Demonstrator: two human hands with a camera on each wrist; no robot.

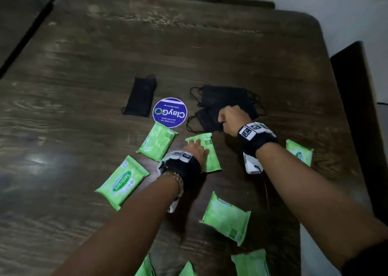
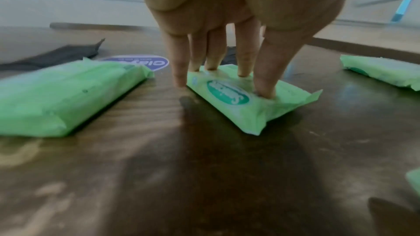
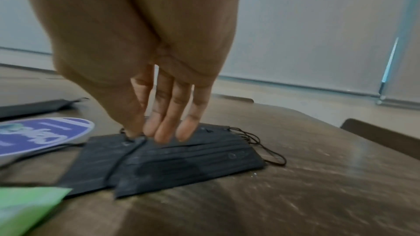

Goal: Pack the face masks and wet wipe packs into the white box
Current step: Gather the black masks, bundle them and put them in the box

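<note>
Several green wet wipe packs lie scattered on the dark wooden table (image 1: 105, 55). My left hand (image 1: 197, 147) (image 2: 216, 78) presses one pack (image 1: 212, 160) (image 2: 238, 107) with straight, spread fingers, the thumb at its left edge. A loose pile of black face masks (image 1: 226, 99) (image 3: 181, 161) lies at centre right. My right hand (image 1: 231, 118) (image 3: 145, 132) pinches its near edge between thumb and forefinger, and the masks rise in a peak there. One folded black mask (image 1: 140, 97) (image 3: 34, 107) lies apart to the left. No white box is in view.
A round purple ClayGo sticker (image 1: 170, 112) (image 3: 41, 135) sits between the masks. Other packs lie at left (image 1: 157, 141) (image 1: 122, 181), near me (image 1: 226, 217) and at right (image 1: 299, 151). A dark chair back (image 1: 361, 118) stands by the table's right edge.
</note>
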